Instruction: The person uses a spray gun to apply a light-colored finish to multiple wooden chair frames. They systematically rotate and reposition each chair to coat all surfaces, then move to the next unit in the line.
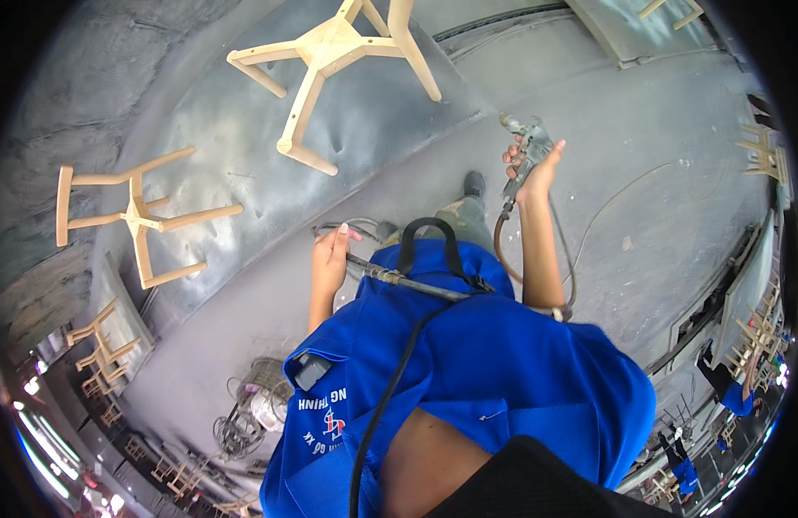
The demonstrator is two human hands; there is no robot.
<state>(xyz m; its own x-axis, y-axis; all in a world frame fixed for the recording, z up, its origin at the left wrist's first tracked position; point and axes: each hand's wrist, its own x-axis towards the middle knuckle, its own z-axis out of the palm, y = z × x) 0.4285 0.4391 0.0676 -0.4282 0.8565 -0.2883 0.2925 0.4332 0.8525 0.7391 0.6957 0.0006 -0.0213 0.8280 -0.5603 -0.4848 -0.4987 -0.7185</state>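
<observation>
Gripping a grey spray gun (532, 154), the right hand (537, 168) is out ahead of the blue jacket (546, 371), over the grey floor (641, 207). Its fingers are curled around the gun's body, clamped on it, thumb raised along the near side. Right forearm runs nearly straight up from the sleeve. Gun's nozzle end points up and to the left, toward the pale wooden chair frame (330, 43); the handle's long axis slants down-left, with a brown hose (500, 246) leaving its base and curving back toward the body.

Left hand (332, 255) is lower, left of the body, thumb up, fingers bent round a grey hose (390, 276) that slants down-right across the jacket front; exact contact partly hidden.

Containers: jacket chest pocket holds a small dark-grey object (311, 370). Mesh basket (269, 373) on the floor at lower left has something whitish at it, inside or against, cannot tell; coiled wire (235, 434) just beside. Second wooden frame (138, 216) farther left.
</observation>
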